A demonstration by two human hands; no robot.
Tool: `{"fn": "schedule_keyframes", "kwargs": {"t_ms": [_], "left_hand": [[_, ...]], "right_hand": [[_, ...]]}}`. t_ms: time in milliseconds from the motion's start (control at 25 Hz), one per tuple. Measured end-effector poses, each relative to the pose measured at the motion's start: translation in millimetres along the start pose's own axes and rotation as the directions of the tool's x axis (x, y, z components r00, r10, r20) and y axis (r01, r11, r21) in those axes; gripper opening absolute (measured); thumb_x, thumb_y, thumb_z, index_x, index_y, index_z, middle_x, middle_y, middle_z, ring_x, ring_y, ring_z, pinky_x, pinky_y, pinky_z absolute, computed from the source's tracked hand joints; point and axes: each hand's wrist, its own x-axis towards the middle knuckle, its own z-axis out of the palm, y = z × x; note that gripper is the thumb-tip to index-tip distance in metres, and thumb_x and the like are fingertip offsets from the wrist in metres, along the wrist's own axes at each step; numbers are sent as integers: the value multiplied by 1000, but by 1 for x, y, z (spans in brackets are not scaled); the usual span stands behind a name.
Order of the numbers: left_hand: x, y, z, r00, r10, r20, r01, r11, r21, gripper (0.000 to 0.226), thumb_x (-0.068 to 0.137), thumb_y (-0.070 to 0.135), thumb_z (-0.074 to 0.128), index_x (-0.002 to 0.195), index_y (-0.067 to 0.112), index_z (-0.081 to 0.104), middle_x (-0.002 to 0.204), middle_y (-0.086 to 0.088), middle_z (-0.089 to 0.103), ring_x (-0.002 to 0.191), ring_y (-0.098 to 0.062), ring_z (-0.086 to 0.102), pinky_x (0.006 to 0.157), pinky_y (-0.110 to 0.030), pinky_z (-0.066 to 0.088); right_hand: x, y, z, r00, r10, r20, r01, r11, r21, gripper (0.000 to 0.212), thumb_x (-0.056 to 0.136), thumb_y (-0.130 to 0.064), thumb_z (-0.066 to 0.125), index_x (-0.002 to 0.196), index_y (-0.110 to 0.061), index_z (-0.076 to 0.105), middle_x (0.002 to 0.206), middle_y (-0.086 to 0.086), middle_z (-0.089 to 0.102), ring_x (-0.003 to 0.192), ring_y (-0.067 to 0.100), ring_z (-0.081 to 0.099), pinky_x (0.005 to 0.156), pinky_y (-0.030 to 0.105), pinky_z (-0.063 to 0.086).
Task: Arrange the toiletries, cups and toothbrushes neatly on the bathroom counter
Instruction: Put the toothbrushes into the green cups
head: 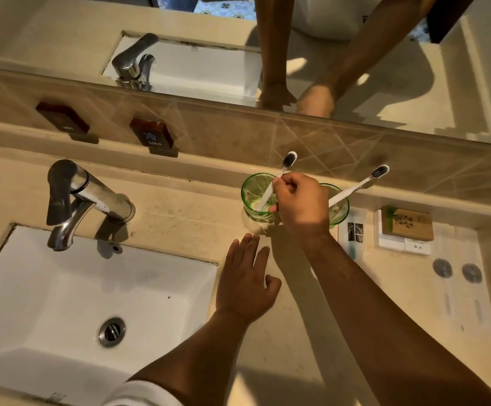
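Observation:
Two green glass cups stand side by side at the back of the beige counter. The left cup holds a white toothbrush with dark bristles, leaning back. My right hand is closed on that toothbrush's handle just above the rim. The right cup is partly hidden behind my hand and holds a second white toothbrush leaning right. My left hand hovers flat over the counter in front of the cups, fingers spread, holding nothing.
A white sink with a chrome faucet fills the left. Right of the cups lie a flat packet, a brown soap box on a white tray, and two round foil-topped items. A mirror runs along the back.

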Motion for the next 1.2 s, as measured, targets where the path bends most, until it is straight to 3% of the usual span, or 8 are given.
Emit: {"fn": "schedule_keyframes", "kwargs": {"t_ms": [240, 440, 680, 880, 1080, 1200], "left_hand": [[1, -1, 2, 1000, -1, -1, 1, 1000, -4, 57, 80, 33, 57, 133, 12, 58, 152, -16, 51, 148, -32, 38, 123, -51, 30], [0, 0, 2, 1000, -6, 5, 6, 1000, 10, 57, 81, 34, 56, 133, 13, 58, 153, -15, 50, 149, -31, 37, 123, -51, 30], [0, 0, 2, 1000, 10, -20, -10, 1000, 12, 56, 79, 31, 59, 132, 11, 59, 150, -17, 53, 147, -33, 40, 124, -50, 29], [0, 0, 1, 1000, 15, -23, -14, 1000, 28, 55, 79, 31, 61, 130, 11, 60, 148, -18, 54, 146, -34, 41, 125, -48, 27], [0, 1, -1, 1000, 10, -9, -9, 999, 36, 55, 80, 33, 59, 131, 12, 60, 150, -17, 53, 147, -33, 39, 126, -45, 21], [0, 1, -1, 1000, 10, -7, -10, 999, 38, 54, 81, 34, 57, 130, 11, 61, 150, -17, 53, 147, -33, 40, 126, -46, 24]], "right_hand": [[14, -7, 3, 1000, 22, -17, -22, 999, -48, 24, 94, -31, 61, 84, -15, 77, 65, -1, 71, 63, 14, 70, 66, 26, 49], [15, -9, 1, 997, 70, -18, -72, 994, -83, 27, 93, -32, 62, 82, -14, 78, 60, -4, 62, 66, 18, 58, 66, 24, 37], [12, -11, -2, 997, 57, -56, -66, 984, -165, 28, 93, -33, 60, 78, -14, 74, 70, 3, 72, 75, 24, 65, 72, 32, 52], [16, -11, -8, 994, 80, -71, -97, 956, -276, 34, 90, -31, 58, 60, -15, 63, 72, 9, 72, 81, 32, 65, 73, 38, 54], [16, -7, -12, 990, 122, -67, -135, 957, -258, 33, 91, -32, 58, 62, -16, 61, 68, 8, 66, 74, 29, 60, 66, 28, 37], [14, -5, -11, 994, 98, -53, -108, 960, -260, 34, 93, -32, 56, 64, -16, 63, 70, 12, 68, 73, 30, 58, 66, 27, 34]]}}
